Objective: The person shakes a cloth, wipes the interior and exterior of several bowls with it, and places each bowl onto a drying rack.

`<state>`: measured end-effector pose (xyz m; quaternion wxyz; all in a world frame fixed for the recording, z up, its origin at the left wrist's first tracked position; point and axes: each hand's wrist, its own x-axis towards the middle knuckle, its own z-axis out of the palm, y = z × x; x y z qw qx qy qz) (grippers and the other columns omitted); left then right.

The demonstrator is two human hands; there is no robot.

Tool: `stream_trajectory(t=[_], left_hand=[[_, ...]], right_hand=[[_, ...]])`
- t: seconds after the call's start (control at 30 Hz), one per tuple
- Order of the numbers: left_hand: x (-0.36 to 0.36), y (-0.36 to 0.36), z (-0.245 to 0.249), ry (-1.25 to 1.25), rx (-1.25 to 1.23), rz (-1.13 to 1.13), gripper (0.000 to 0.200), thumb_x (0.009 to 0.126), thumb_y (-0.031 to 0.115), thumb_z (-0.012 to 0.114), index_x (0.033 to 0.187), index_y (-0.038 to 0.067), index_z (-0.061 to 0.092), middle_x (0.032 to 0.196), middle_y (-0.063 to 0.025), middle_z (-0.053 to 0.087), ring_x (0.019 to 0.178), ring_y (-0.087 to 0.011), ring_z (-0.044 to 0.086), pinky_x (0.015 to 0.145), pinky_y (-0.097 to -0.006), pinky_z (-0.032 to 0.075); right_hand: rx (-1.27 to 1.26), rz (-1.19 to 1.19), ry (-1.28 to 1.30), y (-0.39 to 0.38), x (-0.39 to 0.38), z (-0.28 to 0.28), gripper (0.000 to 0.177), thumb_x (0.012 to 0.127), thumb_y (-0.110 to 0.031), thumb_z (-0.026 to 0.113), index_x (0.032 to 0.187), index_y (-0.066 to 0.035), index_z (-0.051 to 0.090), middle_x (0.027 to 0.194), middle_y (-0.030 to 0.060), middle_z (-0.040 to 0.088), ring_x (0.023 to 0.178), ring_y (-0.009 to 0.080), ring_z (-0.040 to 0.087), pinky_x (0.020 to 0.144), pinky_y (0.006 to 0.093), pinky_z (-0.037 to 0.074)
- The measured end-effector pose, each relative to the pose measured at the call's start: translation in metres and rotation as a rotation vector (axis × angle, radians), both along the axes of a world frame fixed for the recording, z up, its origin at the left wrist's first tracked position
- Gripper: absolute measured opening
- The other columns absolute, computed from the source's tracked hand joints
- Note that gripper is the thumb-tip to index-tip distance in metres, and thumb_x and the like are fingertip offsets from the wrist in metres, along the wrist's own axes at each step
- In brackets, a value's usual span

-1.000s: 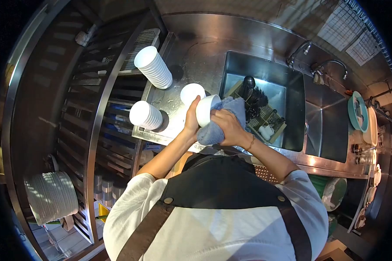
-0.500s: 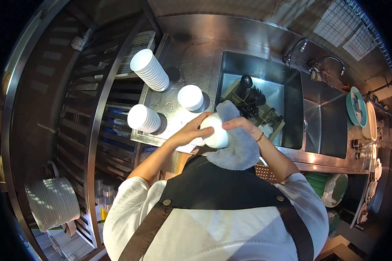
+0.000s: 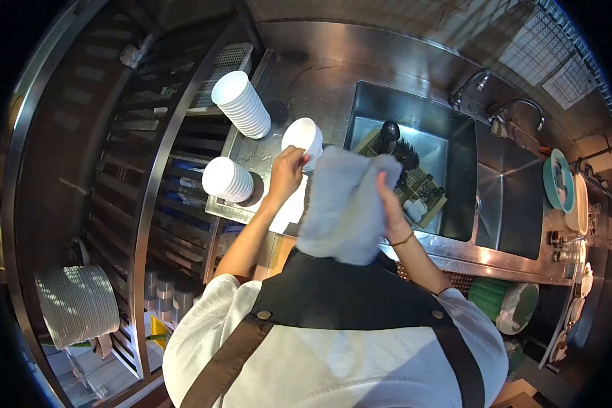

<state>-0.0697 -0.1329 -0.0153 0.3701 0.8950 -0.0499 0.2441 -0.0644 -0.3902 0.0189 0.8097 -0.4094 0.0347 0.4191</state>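
My left hand (image 3: 287, 171) pinches the near rim of a white bowl (image 3: 302, 136) on top of the middle stack. The bowl's mouth faces up toward me. In my right hand (image 3: 392, 209) is a grey cloth (image 3: 343, 204), spread wide and blurred by movement, with the thumb over its right edge. A taller stack of white bowls (image 3: 241, 105) leans at the back left of the steel counter (image 3: 313, 81). Another stack of white bowls (image 3: 228, 179) stands close to the counter's left front edge.
Right of the cloth, a sink (image 3: 449, 156) holds water and a rack (image 3: 421, 197) with dark utensils. A second basin (image 3: 510, 190) and two taps (image 3: 469, 85) lie beyond. Slatted shelving (image 3: 126, 170) runs along the left. A turquoise basin (image 3: 557, 180) sits far right.
The white bowl that was held against the cloth has left my lap area. My left hand has moved forward to the middle stack; the cloth now hangs spread from my right hand.
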Motion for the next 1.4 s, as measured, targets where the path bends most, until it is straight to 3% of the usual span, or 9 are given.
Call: stream_trajectory(t=[0.47,0.6,0.63,0.73,0.93,1.0,1.2,1.27,1.4], left_hand=[[-0.002,0.024,-0.056,0.174,0.454,0.029,0.019,0.080,0.009,0.057,0.098,0.009,0.065,0.095,-0.0117,0.058,0.102,-0.0298,0.055,0.103,-0.0542,0.031],[-0.035,0.041,-0.003,0.073,0.696,0.414,0.043,0.076,0.002,0.057,0.118,0.011,0.056,0.122,-0.0124,0.053,0.125,-0.0333,0.041,0.105,-0.0565,0.026],[-0.043,0.059,0.003,-0.069,0.339,0.386,0.045,0.076,0.003,0.057,0.120,0.008,0.054,0.123,-0.0129,0.053,0.124,-0.0337,0.042,0.102,-0.0642,0.020],[-0.096,0.093,0.005,0.297,0.544,0.809,0.036,0.083,0.019,0.062,0.116,0.006,0.057,0.114,-0.0132,0.059,0.112,-0.0327,0.052,0.090,-0.0757,0.021],[-0.113,0.110,0.008,0.314,0.473,0.620,0.009,0.084,0.010,0.058,0.083,0.003,0.063,0.077,-0.0183,0.063,0.077,-0.0371,0.061,0.096,-0.0648,0.029],[-0.110,0.114,0.008,0.247,0.401,0.664,0.009,0.084,0.010,0.059,0.082,0.002,0.062,0.077,-0.0187,0.063,0.076,-0.0377,0.061,0.097,-0.0628,0.030],[-0.104,0.070,0.037,-0.122,-0.029,0.723,0.014,0.088,0.012,0.059,0.089,-0.001,0.062,0.068,-0.0195,0.060,0.057,-0.0286,0.059,0.054,-0.0354,0.043],[-0.098,0.035,0.043,-0.065,-0.372,0.639,0.015,0.090,0.010,0.056,0.089,-0.003,0.061,0.063,-0.0093,0.058,0.062,-0.0107,0.056,0.055,-0.0285,0.042],[-0.085,-0.068,0.069,-0.126,-0.420,0.297,0.014,0.084,0.000,0.060,0.098,-0.003,0.062,0.072,-0.0097,0.061,0.065,-0.0118,0.054,0.059,-0.0248,0.043]], right_hand=[[0.664,-0.377,0.020,-0.023,0.036,-0.007,0.066,0.091,-0.060,0.038,0.134,-0.009,0.042,0.132,0.0108,0.046,0.124,0.0291,0.041,0.106,0.0443,0.030],[0.688,-0.381,0.003,-0.015,0.034,0.003,0.064,0.091,-0.059,0.038,0.133,-0.010,0.043,0.131,0.0102,0.048,0.123,0.0287,0.043,0.106,0.0435,0.030],[0.694,-0.382,-0.003,-0.013,0.034,0.005,0.064,0.091,-0.059,0.038,0.133,-0.010,0.043,0.130,0.0101,0.048,0.122,0.0286,0.043,0.106,0.0434,0.030],[0.718,-0.368,-0.002,-0.008,0.036,0.006,0.063,0.092,-0.058,0.038,0.132,-0.011,0.044,0.130,0.0097,0.049,0.122,0.0284,0.044,0.106,0.0430,0.030],[1.066,-0.135,0.175,0.008,0.038,-0.014,0.059,0.092,-0.055,0.042,0.129,-0.009,0.046,0.124,0.0092,0.053,0.116,0.0264,0.048,0.103,0.0407,0.035],[0.463,-0.220,0.023,0.012,0.036,-0.012,0.059,0.092,-0.053,0.045,0.127,-0.007,0.048,0.121,0.0097,0.055,0.111,0.0249,0.052,0.099,0.0378,0.039],[0.169,-0.171,0.012,0.055,0.017,0.009,0.060,0.090,-0.053,0.049,0.125,-0.004,0.049,0.118,0.0099,0.056,0.108,0.0227,0.054,0.097,0.0362,0.041],[0.194,-0.171,-0.058,0.077,-0.002,0.025,0.055,0.091,-0.048,0.051,0.124,-0.004,0.050,0.115,0.0078,0.056,0.106,0.0184,0.054,0.096,0.0340,0.041],[-0.031,-0.215,-0.596,0.117,-0.028,0.004,0.048,0.092,-0.044,0.053,0.118,-0.003,0.054,0.107,0.0025,0.056,0.101,0.0098,0.050,0.089,0.0298,0.041]])
